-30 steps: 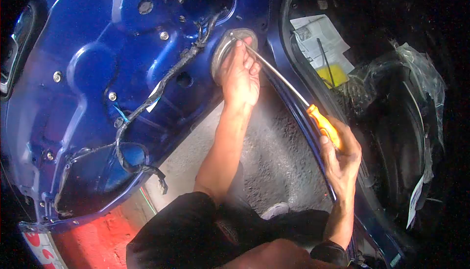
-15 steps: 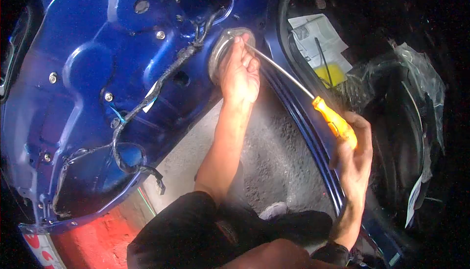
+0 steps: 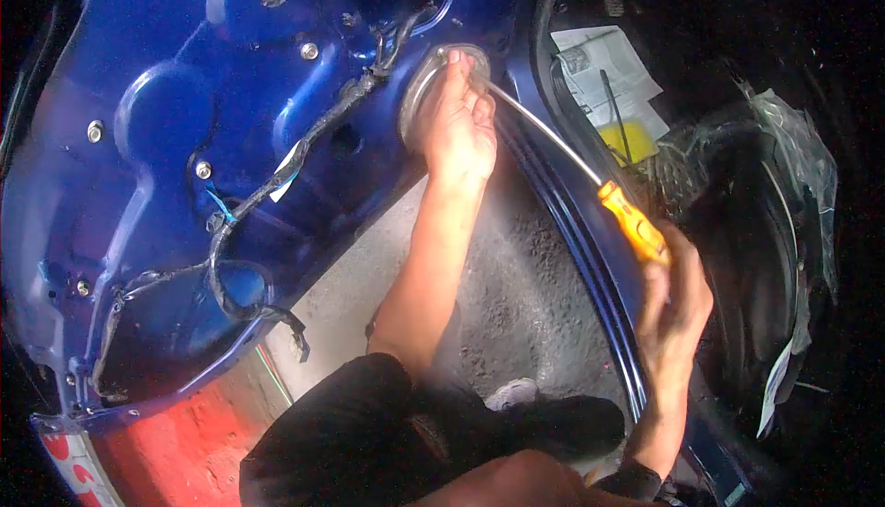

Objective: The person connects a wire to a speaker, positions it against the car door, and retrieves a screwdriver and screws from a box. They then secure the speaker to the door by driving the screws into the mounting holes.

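Observation:
My right hand point(image 3: 678, 300) grips the yellow handle of a screwdriver point(image 3: 634, 223). Its long metal shaft slants up and left to a round grey part point(image 3: 417, 92) on the blue car door panel point(image 3: 175, 138). At that part is my left hand point(image 3: 458, 129), its fingers curled and pressed to the near side by the rim. The fingers hide the screwdriver's tip and whatever it meets. A taped wiring harness point(image 3: 318, 129) runs down the door to the left of my left hand.
Blue door sill point(image 3: 576, 249) runs along the right of rough grey ground point(image 3: 516, 304). In the dark interior lie paper sheets point(image 3: 608, 64), a yellow piece point(image 3: 627, 143) and clear plastic film point(image 3: 802, 147). A red surface point(image 3: 194, 442) shows at lower left.
The view has shifted slightly, so the door panel sits a little higher. My right hand and the screwdriver appear slightly farther right; both hands keep their places on the tool and round part.

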